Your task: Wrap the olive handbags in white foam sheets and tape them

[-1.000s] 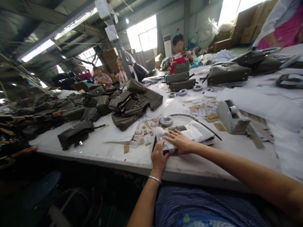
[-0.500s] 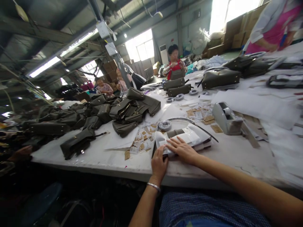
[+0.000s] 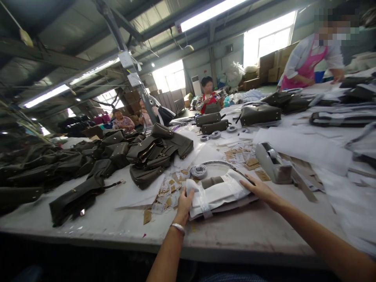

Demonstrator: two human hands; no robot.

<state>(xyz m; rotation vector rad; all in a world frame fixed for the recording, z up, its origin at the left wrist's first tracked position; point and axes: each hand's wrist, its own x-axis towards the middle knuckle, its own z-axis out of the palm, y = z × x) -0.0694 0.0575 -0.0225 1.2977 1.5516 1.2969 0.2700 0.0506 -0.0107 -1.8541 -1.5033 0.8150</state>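
Note:
A dark olive handbag wrapped in white paper [image 3: 219, 194] lies flat on the grey table [image 3: 249, 231] in front of me. My left hand [image 3: 185, 203] grips its near left corner, fingers curled over the paper. My right hand [image 3: 258, 188] rests open on the bag's right end, fingers stretched flat. A grey strap arcs above the bag, with a roll of tape [image 3: 199, 171] beside it.
A grey tape dispenser [image 3: 272, 163] stands to the right. A heap of olive handbags [image 3: 141, 154] covers the left. Loose brown tags [image 3: 164, 194] and white paper sheets [image 3: 305, 147] lie around. Other people work at the far end and at the right.
My right hand has slid from the bag's left end to its right end. My left hand has shifted onto the left corner. The camera has tilted upward.

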